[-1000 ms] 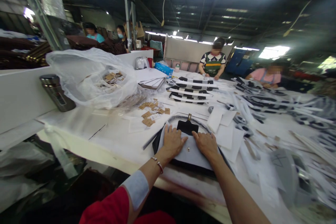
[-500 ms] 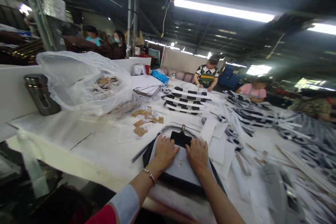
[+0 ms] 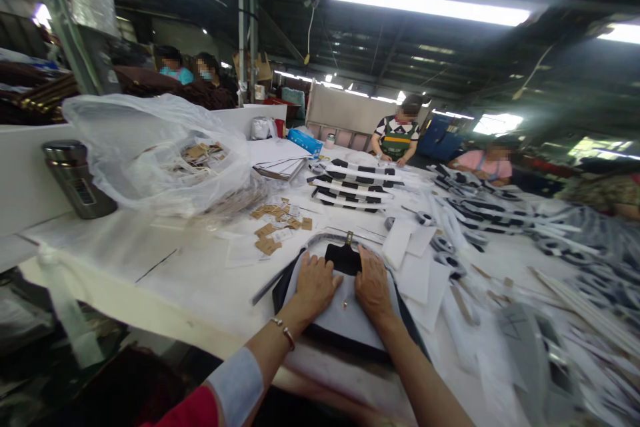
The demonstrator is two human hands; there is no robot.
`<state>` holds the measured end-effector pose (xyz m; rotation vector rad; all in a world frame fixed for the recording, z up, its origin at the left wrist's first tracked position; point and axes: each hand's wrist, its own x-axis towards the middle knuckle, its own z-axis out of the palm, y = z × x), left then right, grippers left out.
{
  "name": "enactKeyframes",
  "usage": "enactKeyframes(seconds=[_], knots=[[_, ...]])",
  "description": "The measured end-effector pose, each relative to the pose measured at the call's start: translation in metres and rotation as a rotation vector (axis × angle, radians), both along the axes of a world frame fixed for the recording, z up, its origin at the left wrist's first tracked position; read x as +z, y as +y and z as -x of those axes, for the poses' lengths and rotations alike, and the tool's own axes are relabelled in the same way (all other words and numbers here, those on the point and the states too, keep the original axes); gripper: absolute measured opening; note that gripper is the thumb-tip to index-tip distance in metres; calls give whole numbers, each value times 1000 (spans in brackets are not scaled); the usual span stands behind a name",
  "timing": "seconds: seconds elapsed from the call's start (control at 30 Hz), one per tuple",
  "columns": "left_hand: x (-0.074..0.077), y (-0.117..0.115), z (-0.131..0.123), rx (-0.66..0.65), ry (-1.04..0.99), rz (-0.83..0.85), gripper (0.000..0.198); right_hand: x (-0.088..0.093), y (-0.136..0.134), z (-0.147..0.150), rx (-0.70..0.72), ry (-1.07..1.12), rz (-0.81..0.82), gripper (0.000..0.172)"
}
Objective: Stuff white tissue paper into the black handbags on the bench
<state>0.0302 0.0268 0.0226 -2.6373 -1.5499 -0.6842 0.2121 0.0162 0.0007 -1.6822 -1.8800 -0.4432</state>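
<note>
A grey and black bag piece (image 3: pixel 345 317) lies flat on the white table (image 3: pixel 165 267) in front of me. A black tab (image 3: pixel 342 258) with a small brass clasp sits at its far end. My left hand (image 3: pixel 315 285) rests flat on the grey panel, fingers spread toward the tab. My right hand (image 3: pixel 371 285) lies beside it on the same panel, fingers stretched, touching the tab's right side. A small metal stud shows between the two hands.
Brown tags (image 3: pixel 277 217) lie scattered beyond the piece. A clear plastic bag (image 3: pixel 160 153) and a steel flask (image 3: pixel 75 180) stand at left. Striped black and white pieces (image 3: pixel 357 187) are stacked farther back, with white paper sheets (image 3: pixel 415 260) at right. Other people work across the table.
Both hands have slid a little toward the black tab and closer together. The camera view shifted slightly; the piece stays flat on the table.
</note>
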Motion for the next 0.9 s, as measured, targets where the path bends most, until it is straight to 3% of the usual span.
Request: enactKeyframes(seconds=[0.17,0.3,0.43,0.63,0.9], knots=[[1,-1,0,2,-8,-10,32,19,-9,9,170,-80,47,36],[-1,-1,0,6,-12,-5,26,29,-15,17,335,23,261,29],[-1,0,-1,33,-32,-2,29,27,-3,12,207,159,375,31],[-3,0,-1,24,-91,15,29,27,22,6,40,125,429,22],[-10,-1,-2,30,-126,6,29,25,5,20,-45,-105,425,28]])
